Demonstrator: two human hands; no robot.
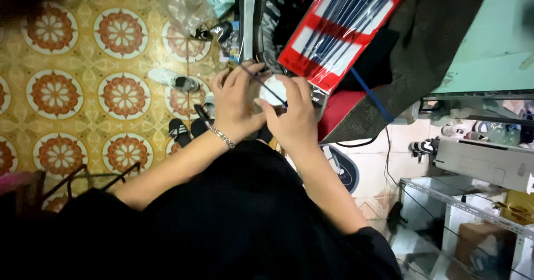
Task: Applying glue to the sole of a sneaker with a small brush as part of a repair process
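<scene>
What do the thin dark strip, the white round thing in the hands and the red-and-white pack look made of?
Thin dark strip: probably matte plastic, narrow and straight.
White round thing: smooth, likely plastic; mostly hidden by both hands.
Red-and-white pack: glossy clear film, glare on it, dark strips inside.

The floor tiles (83, 85) look glazed and smooth, faintly shiny. The chain bracelet (222, 137) glints like polished metal. The red-and-white packet (339, 24) has a glossy plastic film with sharp reflections. A clear bag (186, 5) is thin, crinkled plastic. The small white round object (272, 90) looks smooth and matt. The dark sheet (439, 41) seems grainy, matt cloth. The shelf frame (461, 202) is dull grey metal.
</scene>
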